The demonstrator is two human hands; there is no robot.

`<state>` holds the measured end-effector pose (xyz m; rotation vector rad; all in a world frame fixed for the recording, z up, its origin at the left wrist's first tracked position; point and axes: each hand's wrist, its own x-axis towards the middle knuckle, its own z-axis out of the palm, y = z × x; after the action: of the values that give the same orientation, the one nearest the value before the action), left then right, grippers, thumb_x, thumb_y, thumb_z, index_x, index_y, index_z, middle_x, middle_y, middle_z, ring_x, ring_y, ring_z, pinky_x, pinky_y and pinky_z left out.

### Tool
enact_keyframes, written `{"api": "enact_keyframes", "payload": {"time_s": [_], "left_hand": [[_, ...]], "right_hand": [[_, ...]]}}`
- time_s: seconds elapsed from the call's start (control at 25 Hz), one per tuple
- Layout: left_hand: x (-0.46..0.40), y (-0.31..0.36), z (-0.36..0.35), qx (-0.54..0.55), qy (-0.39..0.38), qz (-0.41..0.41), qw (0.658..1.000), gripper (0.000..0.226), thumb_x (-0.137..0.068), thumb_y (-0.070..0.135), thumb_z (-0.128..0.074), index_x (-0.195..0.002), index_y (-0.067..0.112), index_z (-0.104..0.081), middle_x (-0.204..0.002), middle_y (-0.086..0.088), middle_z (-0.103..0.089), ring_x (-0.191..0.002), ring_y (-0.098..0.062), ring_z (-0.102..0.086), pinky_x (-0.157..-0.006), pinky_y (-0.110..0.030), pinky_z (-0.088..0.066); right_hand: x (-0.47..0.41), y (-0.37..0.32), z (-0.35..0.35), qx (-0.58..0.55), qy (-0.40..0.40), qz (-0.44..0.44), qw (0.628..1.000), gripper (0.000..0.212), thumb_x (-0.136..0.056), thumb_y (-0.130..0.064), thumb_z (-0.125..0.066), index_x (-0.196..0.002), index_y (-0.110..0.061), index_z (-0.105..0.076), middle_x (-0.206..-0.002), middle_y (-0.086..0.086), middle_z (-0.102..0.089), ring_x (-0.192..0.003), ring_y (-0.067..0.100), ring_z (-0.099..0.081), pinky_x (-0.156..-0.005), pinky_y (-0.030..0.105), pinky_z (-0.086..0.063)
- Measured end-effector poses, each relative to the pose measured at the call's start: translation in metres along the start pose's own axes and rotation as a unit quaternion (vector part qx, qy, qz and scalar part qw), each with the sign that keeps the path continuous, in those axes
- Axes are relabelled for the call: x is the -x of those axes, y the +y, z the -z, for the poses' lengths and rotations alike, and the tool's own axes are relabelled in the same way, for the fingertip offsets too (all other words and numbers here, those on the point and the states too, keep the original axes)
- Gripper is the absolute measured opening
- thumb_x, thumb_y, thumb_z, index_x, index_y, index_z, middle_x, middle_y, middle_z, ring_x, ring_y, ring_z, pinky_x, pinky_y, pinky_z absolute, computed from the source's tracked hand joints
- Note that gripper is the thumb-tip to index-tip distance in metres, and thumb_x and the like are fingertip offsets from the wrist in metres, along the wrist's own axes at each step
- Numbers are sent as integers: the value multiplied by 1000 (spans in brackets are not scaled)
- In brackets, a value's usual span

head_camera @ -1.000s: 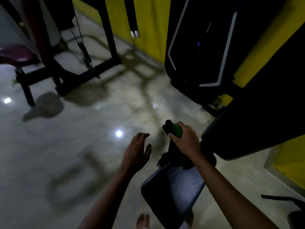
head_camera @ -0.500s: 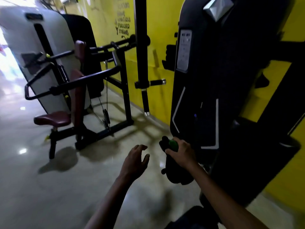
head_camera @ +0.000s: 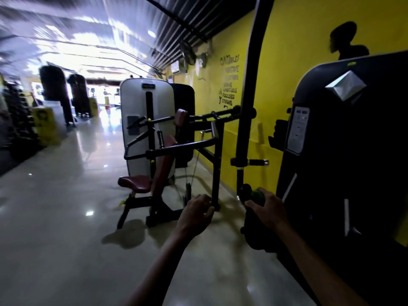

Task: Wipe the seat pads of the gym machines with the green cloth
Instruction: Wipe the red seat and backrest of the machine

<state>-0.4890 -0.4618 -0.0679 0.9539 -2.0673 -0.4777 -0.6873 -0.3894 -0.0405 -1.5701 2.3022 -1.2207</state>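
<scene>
Head view: right hand (head_camera: 268, 209) grip holds green cloth (head_camera: 257, 195); left hand (head_camera: 195, 214) loosely curled, empty; machine frame (head_camera: 215, 173) at 12 o'clock risks snagging it.

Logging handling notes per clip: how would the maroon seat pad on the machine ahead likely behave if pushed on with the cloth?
The maroon seat pad looks upholstered, so it would probably give slightly under pressure. It sits on a black frame with splayed feet, so it seems unlikely to tip or slide. Its smooth cover may let the green cloth, gripped by the right hand, glide easily.
</scene>
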Motion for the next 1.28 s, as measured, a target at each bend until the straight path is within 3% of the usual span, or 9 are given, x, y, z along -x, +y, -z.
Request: {"api": "enact_keyframes", "payload": {"time_s": [0.2, 0.32, 0.44, 0.56, 0.8, 1.0, 1.12, 1.28], "left_hand": [[-3, -29, 48, -27, 29, 22, 999, 25, -90, 20, -59, -111, 6, -62, -112, -7, -61, -98, -16, -58, -78, -22, -44], [-5, -58, 87, -56, 49, 29, 997, 22, -89, 18, -61, -106, 4, -62, -106, -8, -61, -82, -14, -56, -68, -17, -41], [-7, -90, 132, -70, 65, 38, 995, 19, -87, 13, -62, -101, 1, -64, -100, -9, -61, -85, -15, -56, -66, -8, -36], [-9, -133, 188, -82, 72, 51, 993, 15, -86, 13, -62, -96, 1, -62, -95, -8, -59, -87, -20, -58, -71, -22, -42], [-13, -219, 287, -102, 92, 78, 987, 18, -87, 14, -60, -103, 7, -65, -106, -6, -64, -97, -18, -61, -82, -26, -46], [-25, -281, 335, -99, 117, 84, 985, 15, -88, 11, -61, -102, 10, -66, -98, 7, -57, -93, -7, -54, -75, -15, -38], [-40, -325, 350, -99, 120, 106, 982, 20, -89, 12, -60, -108, 7, -64, -109, -3, -63, -101, -15, -58, -81, -15, -41], [-77, -394, 372, -112, 120, 121, 979, 25, -91, 17, -60, -113, 7, -63, -114, -6, -63, -105, -14, -57, -82, -13, -38]], "right_hand": [[-8, -48, -27, -13, -13, 46, 999, 53, -84, -33, -69, -131, -12, -53, -121, 12, -57, -111, 28, -55, -78, 29, -43], [-13, -86, -57, -33, -28, 71, 997, 45, -83, -31, -69, -122, -11, -58, -113, 13, -60, -104, 29, -58, -78, 32, -46], [-20, -125, -91, -51, -40, 93, 994, 41, -83, -29, -70, -117, -9, -60, -108, 13, -61, -101, 31, -59, -73, 32, -46], [-26, -177, -134, -75, -46, 102, 991, 36, -84, -23, -69, -114, -7, -61, -106, 14, -61, -102, 31, -59, -73, 29, -41], [-34, -272, -225, -120, -68, 131, 982, 20, -79, -27, -74, -89, -22, -58, -90, 6, -58, -85, 24, -57, -69, 31, -43], [-53, -335, -291, -135, -101, 143, 975, 16, -80, -29, -71, -90, -26, -60, -91, 3, -63, -85, 21, -60, -73, 34, -49], [-77, -362, -330, -141, -112, 152, 972, 20, -80, -30, -71, -97, -23, -63, -92, 3, -63, -84, 21, -60, -69, 30, -47], [-123, -397, -403, -178, -130, 158, 962, 19, -77, -32, -72, -91, -22, -64, -88, 2, -65, -82, 20, -61, -75, 38, -52]]}}
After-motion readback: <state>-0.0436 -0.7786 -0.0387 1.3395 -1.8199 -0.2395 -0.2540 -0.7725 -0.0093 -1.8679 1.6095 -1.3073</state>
